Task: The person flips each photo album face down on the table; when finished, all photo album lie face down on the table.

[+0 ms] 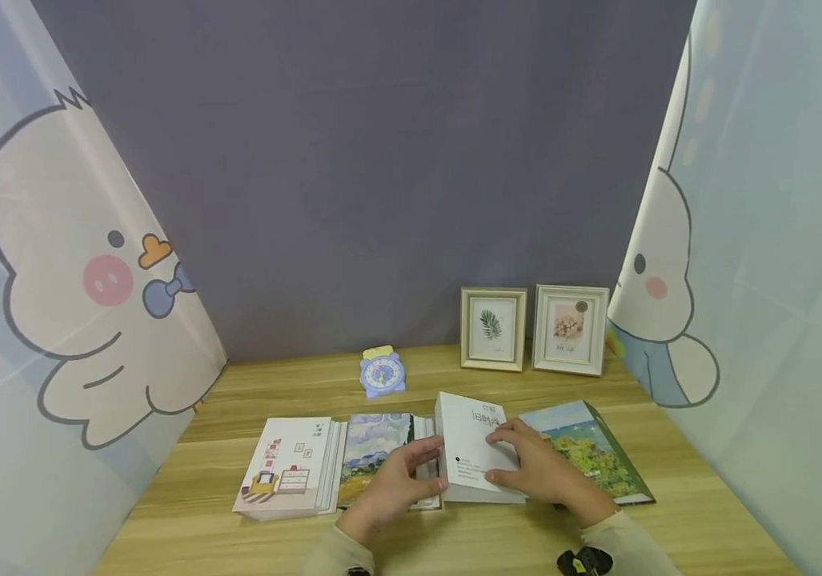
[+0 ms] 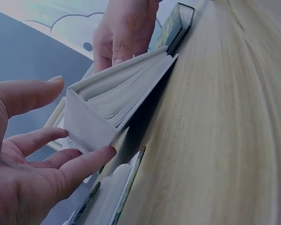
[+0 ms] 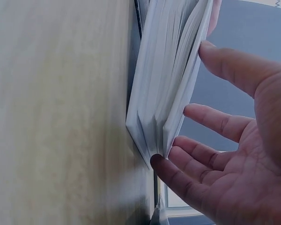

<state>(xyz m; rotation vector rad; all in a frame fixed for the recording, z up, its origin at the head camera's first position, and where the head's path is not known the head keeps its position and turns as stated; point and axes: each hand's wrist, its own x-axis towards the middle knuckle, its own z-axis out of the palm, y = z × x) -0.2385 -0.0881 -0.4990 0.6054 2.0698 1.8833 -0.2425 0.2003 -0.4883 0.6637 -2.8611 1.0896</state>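
White book [image 1: 470, 450] has the left hand [image 1: 399, 478] touching its spine, the right hand [image 1: 539, 466] its cover, both loosely spread.

Cream fabric sleeves [image 1: 627, 542] on both arms; black, yellow-marked wrist device [image 1: 595, 561] at five o'clock, small dark wristpiece [image 1: 358, 571] just past six.

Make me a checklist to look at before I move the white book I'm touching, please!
1. Left grip on the white book: ok, fingertips touch its spine.
2. Right grip on it: ok, fingertips touch its front cover.
3. Book flat on the wood-grain table: not ok, it tilts.
4. Book free of the landscape-cover book to its left: cannot tell.
5. Pages pressed together: not ok, gaps show.
6. Blue toy clock out of the way: ok, it's behind the books.
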